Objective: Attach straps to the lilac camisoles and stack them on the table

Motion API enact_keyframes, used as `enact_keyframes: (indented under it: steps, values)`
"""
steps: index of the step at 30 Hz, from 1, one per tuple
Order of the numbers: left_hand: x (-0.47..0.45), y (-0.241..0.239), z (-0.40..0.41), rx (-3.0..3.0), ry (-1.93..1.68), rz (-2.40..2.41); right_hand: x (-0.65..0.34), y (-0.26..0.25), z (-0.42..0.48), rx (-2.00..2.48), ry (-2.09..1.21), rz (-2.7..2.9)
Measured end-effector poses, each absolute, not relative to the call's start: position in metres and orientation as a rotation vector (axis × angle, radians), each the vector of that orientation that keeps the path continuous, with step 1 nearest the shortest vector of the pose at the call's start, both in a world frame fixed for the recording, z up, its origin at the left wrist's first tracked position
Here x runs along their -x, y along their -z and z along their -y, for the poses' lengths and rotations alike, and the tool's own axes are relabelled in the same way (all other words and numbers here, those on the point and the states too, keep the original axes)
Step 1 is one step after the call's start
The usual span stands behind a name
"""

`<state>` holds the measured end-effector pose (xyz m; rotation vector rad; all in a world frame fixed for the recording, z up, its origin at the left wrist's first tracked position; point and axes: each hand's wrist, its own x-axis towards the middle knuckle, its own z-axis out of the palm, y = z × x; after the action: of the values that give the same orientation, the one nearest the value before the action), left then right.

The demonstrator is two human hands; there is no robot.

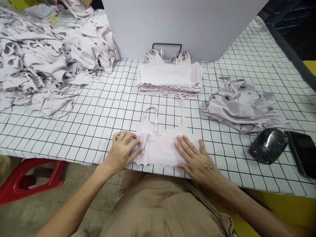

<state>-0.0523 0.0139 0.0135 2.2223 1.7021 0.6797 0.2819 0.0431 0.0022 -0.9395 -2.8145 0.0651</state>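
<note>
A pale pink camisole top (160, 148) with thin straps lies flat on the table's front edge, straps pointing away from me. At its left side, my left hand (122, 151), with a ring on one finger, has curled fingers closed on the fabric's edge; the fingertips are partly hidden. My right hand (195, 154) rests palm down on the right part of the top, fingers stretched out. Beyond it is a neat stack of similar tops (170, 74), their straps bunched at the far end.
A large heap of pale garments (49, 59) covers the left side. On the right lie a crumpled garment pile (242, 105), a dark shiny rounded object (269, 145) and a phone (302, 154). A grey panel (163, 26) stands behind; a red stool (32, 179) is below left. Another person's hand (86, 2) shows at the top.
</note>
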Motion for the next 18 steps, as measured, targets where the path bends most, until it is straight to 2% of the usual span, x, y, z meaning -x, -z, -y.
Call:
enact_keyframes:
  steps: [3,8,13,18]
  values:
    - [0.063,-0.016,-0.019,-2.232,-0.715,-1.940,-0.300,0.012,-0.044,1.107,-0.082,2.722]
    - [0.057,-0.020,-0.044,-2.203,-0.521,-1.523,-0.312,0.010,-0.067,1.395,-0.054,2.314]
    - [0.056,-0.015,-0.069,-2.088,-0.429,-1.444,-0.314,0.014,-0.073,1.516,-0.017,2.230]
    - [0.070,-0.025,-0.084,-2.044,-0.348,-1.428,-0.304,0.017,-0.060,1.441,0.070,2.299]
